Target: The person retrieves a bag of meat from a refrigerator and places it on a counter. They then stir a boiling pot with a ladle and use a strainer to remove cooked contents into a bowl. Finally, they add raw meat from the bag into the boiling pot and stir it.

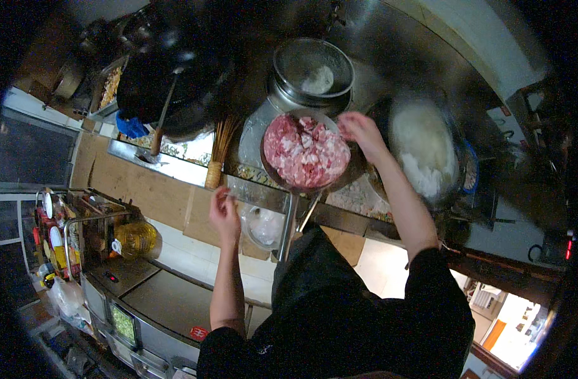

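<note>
Chunks of raw meat (pixel 308 156) fill a round metal vessel in front of me. My right hand (pixel 360 132) is at the vessel's far right rim; blur hides whether its fingers grip the rim. My left hand (pixel 225 215) is raised with loosely curled fingers and nothing visible in it. It is just below the bound handle of a bamboo wok brush (pixel 217 156). Beyond the meat, a metal strainer bowl (pixel 313 66) with something pale inside rests on another metal vessel. A metal bar (pixel 289 227) and a thin stick (pixel 310 212) run from below the meat towards me.
A dark wok (pixel 170 90) with a wooden-handled utensil (pixel 163 111) is at left, near a blue cloth (pixel 132 127). At right stands a large pan of whitish contents (pixel 424 147). A clear plastic bag (pixel 265 227) lies nearby. An oil jug (pixel 135 239) stands lower left.
</note>
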`<state>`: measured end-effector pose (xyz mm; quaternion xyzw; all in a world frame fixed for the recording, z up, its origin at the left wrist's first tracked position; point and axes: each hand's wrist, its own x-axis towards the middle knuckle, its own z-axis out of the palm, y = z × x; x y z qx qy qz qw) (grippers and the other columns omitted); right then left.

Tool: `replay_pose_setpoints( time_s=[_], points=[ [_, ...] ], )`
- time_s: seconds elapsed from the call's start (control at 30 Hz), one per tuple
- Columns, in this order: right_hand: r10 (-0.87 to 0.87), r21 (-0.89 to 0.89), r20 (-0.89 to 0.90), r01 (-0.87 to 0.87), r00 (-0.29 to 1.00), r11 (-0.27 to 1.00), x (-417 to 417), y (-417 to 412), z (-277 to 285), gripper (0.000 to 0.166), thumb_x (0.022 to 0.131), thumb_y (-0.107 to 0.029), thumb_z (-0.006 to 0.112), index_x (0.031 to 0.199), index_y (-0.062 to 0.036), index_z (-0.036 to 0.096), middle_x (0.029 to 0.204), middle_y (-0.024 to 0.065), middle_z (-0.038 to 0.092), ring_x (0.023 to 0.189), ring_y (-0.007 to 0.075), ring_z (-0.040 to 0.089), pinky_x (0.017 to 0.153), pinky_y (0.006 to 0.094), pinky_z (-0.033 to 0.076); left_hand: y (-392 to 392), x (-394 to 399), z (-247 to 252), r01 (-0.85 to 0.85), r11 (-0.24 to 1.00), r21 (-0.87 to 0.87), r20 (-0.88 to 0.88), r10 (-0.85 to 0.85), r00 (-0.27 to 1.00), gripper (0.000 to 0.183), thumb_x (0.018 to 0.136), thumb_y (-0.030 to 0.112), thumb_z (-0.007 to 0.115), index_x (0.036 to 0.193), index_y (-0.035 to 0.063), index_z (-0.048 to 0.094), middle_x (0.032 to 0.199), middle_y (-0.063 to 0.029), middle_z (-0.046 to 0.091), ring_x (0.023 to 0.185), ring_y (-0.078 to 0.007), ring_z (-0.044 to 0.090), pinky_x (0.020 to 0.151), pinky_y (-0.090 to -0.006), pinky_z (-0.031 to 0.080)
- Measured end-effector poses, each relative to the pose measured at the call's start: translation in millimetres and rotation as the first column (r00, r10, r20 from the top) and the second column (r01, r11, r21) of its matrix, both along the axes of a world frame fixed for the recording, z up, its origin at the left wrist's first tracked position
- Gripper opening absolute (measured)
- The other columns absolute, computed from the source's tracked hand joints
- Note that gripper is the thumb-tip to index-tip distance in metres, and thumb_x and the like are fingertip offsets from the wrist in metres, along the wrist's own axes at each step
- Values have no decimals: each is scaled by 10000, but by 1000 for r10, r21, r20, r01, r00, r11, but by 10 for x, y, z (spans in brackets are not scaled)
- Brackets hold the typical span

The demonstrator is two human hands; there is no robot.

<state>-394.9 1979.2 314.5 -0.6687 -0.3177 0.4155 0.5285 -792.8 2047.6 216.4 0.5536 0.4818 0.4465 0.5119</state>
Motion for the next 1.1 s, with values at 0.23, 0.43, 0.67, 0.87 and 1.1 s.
replay_pose_setpoints(
  time_s=[0.23,0.43,0.67,0.87,1.1],
  points=[
    [115,-414,490,115,864,903,1739,2063,-1245,247,949,-193,538,1133,-40,597,1005,80,612,880,189,590,753,321,493,1074,2421,750,370,913,169,-53,-367,929,305,903,79,576,1195,-8,565,1061,-138,664,906,-178,658,711,-296,532],
    [-72,213,-390,166,918,963,2217,2498,-2292,209,919,-183,576,1088,-85,651,926,40,639,781,181,594,630,337,489,2288,4265,-184,678,716,169,-801,-301,518,526,829,394,637,1206,30,586,1131,-183,648,1048,-390,601,907,-463,484],
    [205,-174,939,-131,276,976,2335,2484,-2195,237,871,-188,634,1085,-94,666,1005,71,677,854,246,652,670,365,538,2630,4733,-696,740,634,226,-792,-323,519,410,860,347,578,1191,112,633,1209,-169,626,1086,-372,605,891,-460,503],
    [86,-185,937,273,338,944,2507,2592,-2513,344,907,-220,571,1205,-52,602,1147,143,653,952,321,643,850,414,522,2511,4747,-626,614,781,-112,-845,-400,354,366,846,285,585,1156,106,658,1203,-158,636,1067,-342,624,872,-432,512],
    [-187,-135,423,266,886,954,1495,2488,-1600,366,948,-311,512,1219,-87,613,1184,181,635,1060,382,602,920,436,467,2798,4732,-1257,731,665,-154,-638,-632,440,410,774,275,617,1136,93,677,1220,-173,630,1107,-332,610,931,-432,483]
  ],
)
